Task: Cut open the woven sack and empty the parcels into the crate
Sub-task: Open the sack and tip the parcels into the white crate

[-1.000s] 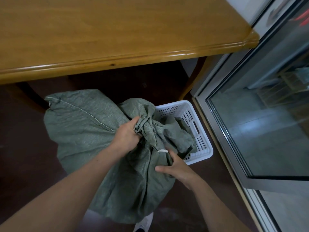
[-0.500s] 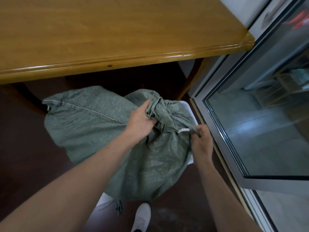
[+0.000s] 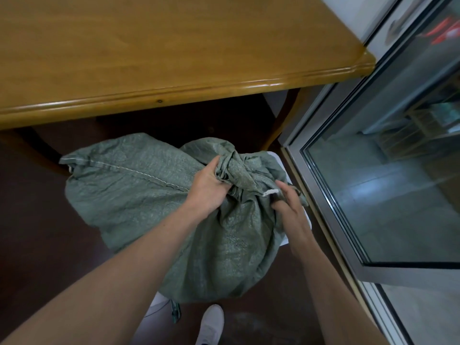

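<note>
**Q:** Where's the sack sitting, and what are your hands doing?

**A:** The green woven sack (image 3: 154,200) fills the centre of the frame, slumped on the dark floor (image 3: 32,232) just below the wooden surface (image 3: 149,58) that runs across the top. My left hand (image 3: 207,189) has a tight grip on the bunched, twisted neck of the sack, fingers wrapped into the folds. My right hand (image 3: 290,207) sits a bit to the right, fingers half curled and pressed against the fabric right by the white tie (image 3: 270,192) that sticks out of the neck. Can't tell if that grip is actually pinching anything.

**Q:** And the crate?

**A:** Mostly buried. The sack lies over the white crate (image 3: 282,162), so only slivers of white rim peek out at the right edge of the sack, next to the metal frame of the glass door (image 3: 373,195) that takes up the right side of the frame. A stitched seam (image 3: 139,173) runs across the sack's upper left part. My white shoe (image 3: 210,323) pokes in at bottom centre, just under the sack.
</note>
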